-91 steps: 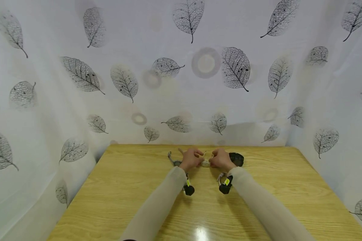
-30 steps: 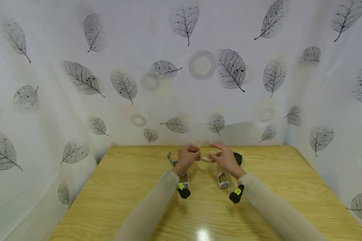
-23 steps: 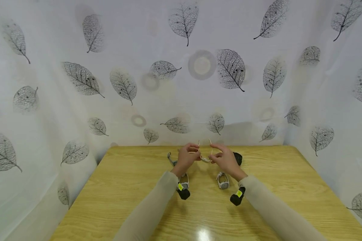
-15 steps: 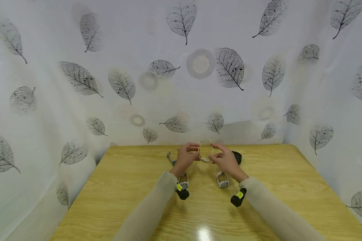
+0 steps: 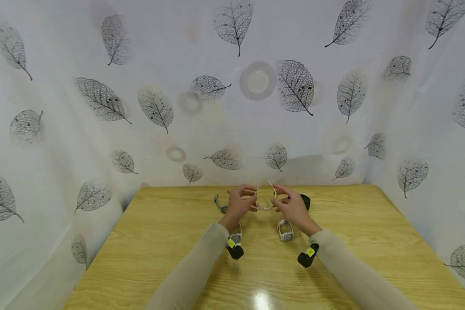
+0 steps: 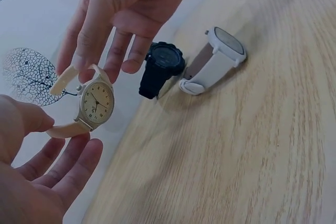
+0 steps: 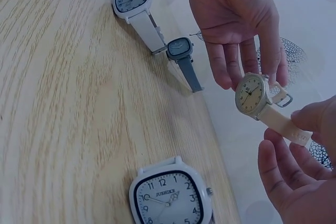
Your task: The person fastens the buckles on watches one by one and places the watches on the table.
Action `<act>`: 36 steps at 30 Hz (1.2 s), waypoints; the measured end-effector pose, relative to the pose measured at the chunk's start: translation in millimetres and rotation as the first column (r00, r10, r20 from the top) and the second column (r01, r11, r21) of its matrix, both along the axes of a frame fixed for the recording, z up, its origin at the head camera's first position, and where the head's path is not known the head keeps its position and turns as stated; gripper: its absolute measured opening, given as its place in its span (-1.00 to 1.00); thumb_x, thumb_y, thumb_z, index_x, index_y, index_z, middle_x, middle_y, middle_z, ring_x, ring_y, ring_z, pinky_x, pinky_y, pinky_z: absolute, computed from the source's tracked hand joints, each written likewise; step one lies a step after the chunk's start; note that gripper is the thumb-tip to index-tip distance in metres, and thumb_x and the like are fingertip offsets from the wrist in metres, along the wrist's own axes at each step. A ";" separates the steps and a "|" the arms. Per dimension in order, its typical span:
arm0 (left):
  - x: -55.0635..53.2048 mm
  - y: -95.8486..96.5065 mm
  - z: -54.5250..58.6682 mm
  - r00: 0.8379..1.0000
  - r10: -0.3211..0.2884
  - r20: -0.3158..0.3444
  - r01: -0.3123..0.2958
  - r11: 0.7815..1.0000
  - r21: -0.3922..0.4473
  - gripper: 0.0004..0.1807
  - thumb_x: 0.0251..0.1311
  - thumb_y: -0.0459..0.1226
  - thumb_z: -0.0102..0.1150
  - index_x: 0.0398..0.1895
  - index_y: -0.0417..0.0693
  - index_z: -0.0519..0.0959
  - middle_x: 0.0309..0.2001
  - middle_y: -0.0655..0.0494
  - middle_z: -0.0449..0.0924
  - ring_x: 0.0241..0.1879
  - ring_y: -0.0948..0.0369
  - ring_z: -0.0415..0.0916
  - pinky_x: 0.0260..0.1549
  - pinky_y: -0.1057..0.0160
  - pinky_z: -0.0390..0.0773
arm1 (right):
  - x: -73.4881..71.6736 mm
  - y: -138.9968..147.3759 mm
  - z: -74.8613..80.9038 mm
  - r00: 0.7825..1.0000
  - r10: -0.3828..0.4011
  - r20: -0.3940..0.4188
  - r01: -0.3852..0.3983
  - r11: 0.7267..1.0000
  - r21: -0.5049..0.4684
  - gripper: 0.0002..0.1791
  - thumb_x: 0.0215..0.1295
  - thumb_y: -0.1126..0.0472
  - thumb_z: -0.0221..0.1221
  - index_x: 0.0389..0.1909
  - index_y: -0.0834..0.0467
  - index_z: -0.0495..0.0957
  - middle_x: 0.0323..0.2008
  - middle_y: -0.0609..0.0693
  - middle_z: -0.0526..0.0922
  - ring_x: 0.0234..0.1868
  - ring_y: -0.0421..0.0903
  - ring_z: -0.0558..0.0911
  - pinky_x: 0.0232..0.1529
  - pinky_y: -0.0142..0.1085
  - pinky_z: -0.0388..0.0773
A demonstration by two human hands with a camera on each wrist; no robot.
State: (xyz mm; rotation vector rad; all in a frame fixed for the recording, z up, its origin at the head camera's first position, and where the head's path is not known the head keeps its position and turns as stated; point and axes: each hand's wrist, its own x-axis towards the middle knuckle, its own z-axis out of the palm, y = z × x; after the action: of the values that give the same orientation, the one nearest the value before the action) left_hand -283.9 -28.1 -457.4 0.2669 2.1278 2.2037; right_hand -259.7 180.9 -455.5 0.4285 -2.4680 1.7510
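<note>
Watch, cream, unbuckled, left hand pinching one strap half, right hand pinching the other, black watch on table.

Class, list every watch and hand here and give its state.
Cream watch: held, strap unfastened.
Left hand: pinching the strap.
Right hand: holding the strap's other end.
Left white watch: strap apparently looped.
Right white watch: strap looped.
Gray watch: set down, fastening unclear.
Black watch: set down, fastening unclear.

Left fingers, right fingers pinching, facing each other; sleeved forearms stretched forward.
</note>
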 end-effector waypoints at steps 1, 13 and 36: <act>0.7 0.0 -0.3 1.000 0.002 0.001 -0.002 1.000 -0.007 -0.79 0.37 -0.47 0.21 0.02 -0.18 0.62 0.07 -0.44 0.56 -0.44 0.09 0.69 -0.32 -0.04 0.77 | -0.2 -0.2 -0.3 1.000 -0.005 -0.003 0.005 1.000 -0.006 -0.42 0.49 0.27 0.22 0.48 0.15 0.37 0.14 0.32 0.54 -0.14 0.34 0.70 -0.15 0.13 0.71; 4.5 -1.3 -5.9 0.999 0.007 -0.035 -0.007 1.000 -0.007 -0.87 0.41 -0.38 0.24 -0.05 -0.23 0.62 0.00 -0.41 0.58 -0.23 -0.23 0.72 -0.23 -0.16 0.73 | 9.3 -3.7 14.3 0.998 -0.069 0.009 0.070 0.995 -0.071 -0.52 0.56 0.27 0.12 0.41 0.30 0.40 0.01 0.40 0.60 -0.17 0.43 0.66 -0.28 -0.14 0.76; 4.0 2.0 -1.7 0.996 0.054 -0.067 -0.054 0.998 -0.008 -0.70 0.37 -0.29 0.33 0.06 -0.29 0.68 -0.15 -0.23 0.73 -0.26 -0.11 0.74 -0.26 0.04 0.77 | 24.3 1.0 34.8 1.000 -0.001 0.024 0.003 0.995 -0.102 -0.67 0.53 0.29 0.17 0.21 0.35 0.58 -0.09 0.34 0.64 -0.12 0.46 0.63 -0.14 0.13 0.70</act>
State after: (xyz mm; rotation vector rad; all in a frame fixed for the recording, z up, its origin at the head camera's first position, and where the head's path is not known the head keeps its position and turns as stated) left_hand -279.9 -26.1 -459.1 0.2899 2.2049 2.2435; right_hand -235.3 181.9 -420.7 0.3981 -2.3796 1.8824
